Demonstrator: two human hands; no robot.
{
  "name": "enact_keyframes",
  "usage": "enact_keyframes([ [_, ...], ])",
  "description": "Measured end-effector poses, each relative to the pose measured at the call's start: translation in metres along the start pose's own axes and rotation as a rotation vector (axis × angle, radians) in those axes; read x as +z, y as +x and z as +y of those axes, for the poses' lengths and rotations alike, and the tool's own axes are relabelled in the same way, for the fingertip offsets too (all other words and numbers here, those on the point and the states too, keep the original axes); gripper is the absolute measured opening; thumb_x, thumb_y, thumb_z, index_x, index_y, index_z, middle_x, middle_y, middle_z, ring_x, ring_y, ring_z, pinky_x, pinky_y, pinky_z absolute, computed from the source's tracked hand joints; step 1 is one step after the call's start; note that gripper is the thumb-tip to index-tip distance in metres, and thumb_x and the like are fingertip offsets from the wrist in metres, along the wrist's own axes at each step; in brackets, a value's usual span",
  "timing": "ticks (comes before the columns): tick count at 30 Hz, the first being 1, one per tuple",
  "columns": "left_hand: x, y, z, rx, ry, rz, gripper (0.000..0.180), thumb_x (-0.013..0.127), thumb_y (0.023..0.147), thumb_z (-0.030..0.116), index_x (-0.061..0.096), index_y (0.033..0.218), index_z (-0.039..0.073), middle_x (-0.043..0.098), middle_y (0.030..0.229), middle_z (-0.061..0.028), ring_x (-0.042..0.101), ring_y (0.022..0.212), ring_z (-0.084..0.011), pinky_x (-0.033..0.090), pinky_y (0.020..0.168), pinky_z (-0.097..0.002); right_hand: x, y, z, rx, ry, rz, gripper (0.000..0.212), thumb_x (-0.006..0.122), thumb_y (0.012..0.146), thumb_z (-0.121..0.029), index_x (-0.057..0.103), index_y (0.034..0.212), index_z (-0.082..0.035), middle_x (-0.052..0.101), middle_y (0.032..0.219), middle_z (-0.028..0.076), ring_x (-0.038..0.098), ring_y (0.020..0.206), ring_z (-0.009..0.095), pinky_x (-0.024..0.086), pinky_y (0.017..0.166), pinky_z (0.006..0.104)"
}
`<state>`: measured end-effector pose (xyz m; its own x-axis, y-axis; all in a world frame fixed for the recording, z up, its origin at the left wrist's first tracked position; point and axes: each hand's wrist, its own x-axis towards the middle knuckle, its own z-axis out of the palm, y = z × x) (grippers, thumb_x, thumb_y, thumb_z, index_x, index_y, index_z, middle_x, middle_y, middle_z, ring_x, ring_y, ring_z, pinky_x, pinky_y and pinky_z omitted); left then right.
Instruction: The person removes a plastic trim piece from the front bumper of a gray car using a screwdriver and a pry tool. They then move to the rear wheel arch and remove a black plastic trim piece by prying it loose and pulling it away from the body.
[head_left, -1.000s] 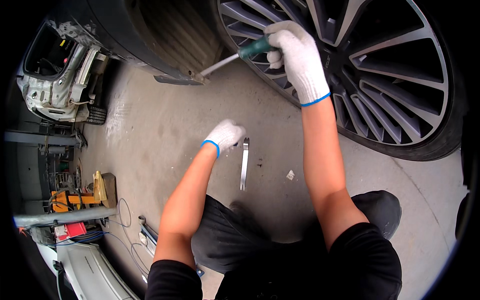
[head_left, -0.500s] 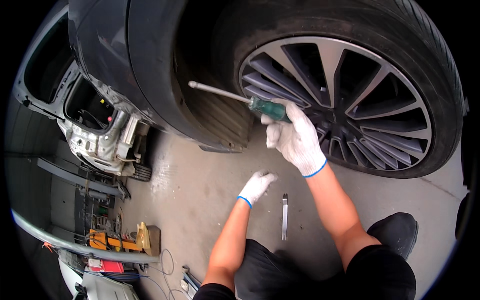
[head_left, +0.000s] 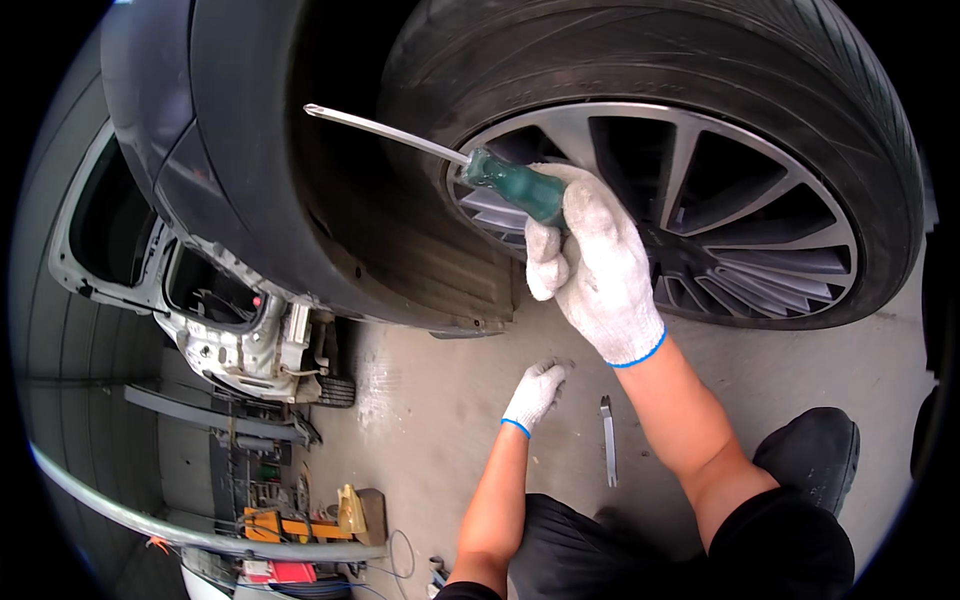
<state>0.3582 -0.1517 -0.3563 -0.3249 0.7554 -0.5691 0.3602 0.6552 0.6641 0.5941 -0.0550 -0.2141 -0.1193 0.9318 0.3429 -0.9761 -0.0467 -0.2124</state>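
My right hand [head_left: 605, 265], in a white knit glove with a blue cuff edge, grips a screwdriver [head_left: 515, 185] by its translucent green handle. The long metal shaft points up and left, its tip in front of the dark wheel arch [head_left: 335, 200]. Just behind the hand stands a wheel [head_left: 680, 130] with a multi-spoke alloy rim. Lower down, over the floor, my left hand [head_left: 535, 395] wears a matching glove. Its fingers are curled in, and whatever they may hold is hidden. A flat metal pry bar [head_left: 609, 442] with a notched end lies on the floor to its right.
A dark car fender [head_left: 240, 150] fills the upper left. Farther off stands a stripped white car body [head_left: 240, 350]. At lower left are an orange piece of equipment [head_left: 263, 524], a long grey curved bar [head_left: 200, 535] and a thin hose [head_left: 408, 550]. My shoe [head_left: 810, 460] rests on the floor at right.
My right hand has raised the screwdriver up and left across the wheel arch, and it looks larger. The view has shifted, so the floor, pry bar and background sit farther right. My left hand stays curled.
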Motion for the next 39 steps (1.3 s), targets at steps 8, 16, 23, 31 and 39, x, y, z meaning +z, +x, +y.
enact_keyframes([
  [8,0.009,0.002,0.011,0.005,0.043,0.041,0.021,0.062,0.092,0.020,0.069,0.104,0.004,0.056,0.071,0.0008,0.047,0.051,-0.0075,0.038,0.045,-0.0257,0.002,0.002,-0.007,0.028,0.199,-0.039,0.050,0.051,0.107,-0.042,0.050,0.138,-0.003,0.058,0.086,0.005,0.051,0.066,0.011,0.043,0.056,0.0262],
  [16,-0.013,-0.002,-0.023,0.116,-0.074,0.178,0.020,0.058,0.097,0.019,0.063,0.094,0.000,0.057,0.065,-0.0042,0.050,0.049,-0.0108,0.040,0.043,-0.0281,0.011,0.005,0.007,0.095,0.351,-0.086,0.046,0.053,0.107,-0.029,0.049,0.141,0.002,0.065,0.085,0.012,0.060,0.063,0.013,0.050,0.055,0.0262],
  [23,-0.057,-0.030,-0.027,-0.112,0.012,0.367,0.019,0.056,0.094,0.014,0.065,0.103,0.000,0.065,0.074,-0.0059,0.051,0.049,-0.0104,0.041,0.042,-0.0279,0.009,0.015,0.015,0.140,0.433,-0.117,0.036,0.057,0.106,-0.026,0.057,0.134,-0.004,0.065,0.082,0.007,0.057,0.059,0.007,0.046,0.051,0.0218],
  [31,-0.085,-0.051,-0.121,-0.386,0.420,0.239,0.040,0.060,0.090,0.018,0.066,0.127,0.006,0.072,0.093,-0.0086,0.052,0.053,-0.0124,0.042,0.046,-0.0291,0.004,0.018,0.016,0.244,0.362,-0.110,0.034,0.054,0.104,-0.017,0.057,0.133,0.000,0.069,0.086,0.009,0.064,0.065,0.011,0.052,0.057,0.0239],
  [39,-0.055,-0.006,-0.113,-0.300,0.438,0.168,0.033,0.064,0.087,0.024,0.070,0.114,0.006,0.071,0.089,-0.0055,0.055,0.061,-0.0133,0.047,0.055,-0.0310,-0.002,0.021,0.015,0.324,0.354,-0.186,0.035,0.054,0.104,-0.018,0.055,0.133,0.001,0.068,0.086,0.009,0.063,0.065,0.011,0.052,0.059,0.0247],
])
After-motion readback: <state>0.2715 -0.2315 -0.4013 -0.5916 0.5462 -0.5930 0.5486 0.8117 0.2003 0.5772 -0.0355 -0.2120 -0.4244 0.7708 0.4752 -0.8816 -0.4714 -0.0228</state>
